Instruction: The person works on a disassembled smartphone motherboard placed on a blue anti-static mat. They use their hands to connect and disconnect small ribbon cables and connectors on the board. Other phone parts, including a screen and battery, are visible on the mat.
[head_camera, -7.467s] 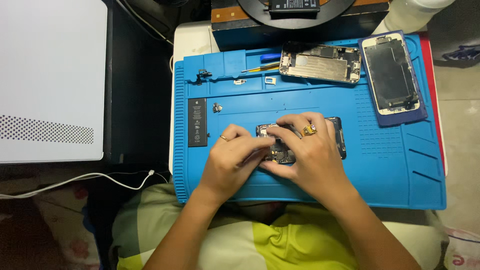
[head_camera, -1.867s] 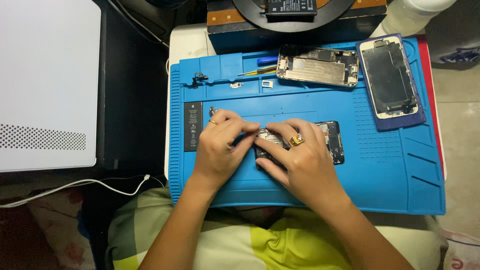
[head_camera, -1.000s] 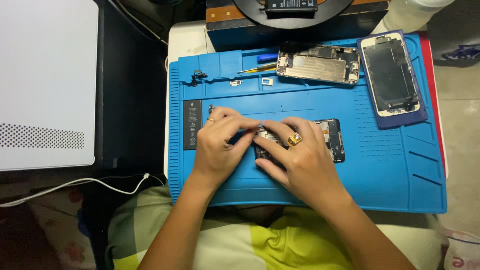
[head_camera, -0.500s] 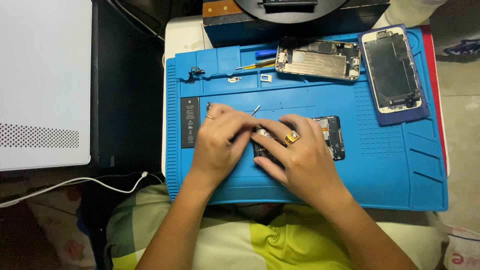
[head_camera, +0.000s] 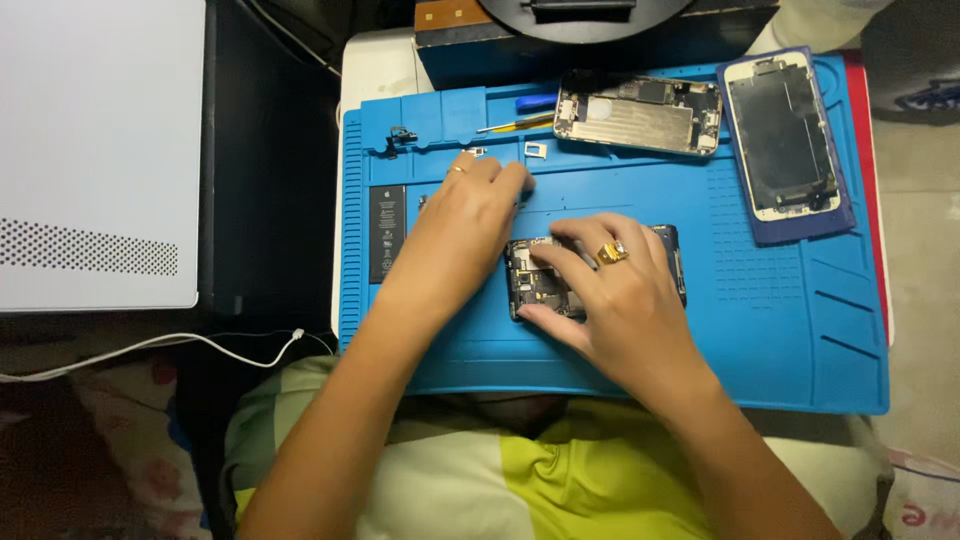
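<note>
I'm seeing my right hand (head_camera: 610, 290) lying flat with fingers spread, pressing down on the opened phone (head_camera: 540, 280) mid-way on the blue mat (head_camera: 780, 330). My left hand (head_camera: 470, 215) is reaching up-mat, fingers bunched near a small metal part (head_camera: 535, 150); can't tell if it's gripping anything. Black battery (head_camera: 387, 232) is lying just left.

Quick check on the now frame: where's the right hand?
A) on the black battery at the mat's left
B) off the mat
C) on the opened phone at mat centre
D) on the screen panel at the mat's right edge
C: the right hand, wearing a gold ring, lies flat over the opened phone in the middle of the blue mat; the screen panel and the black battery lie untouched.
</note>
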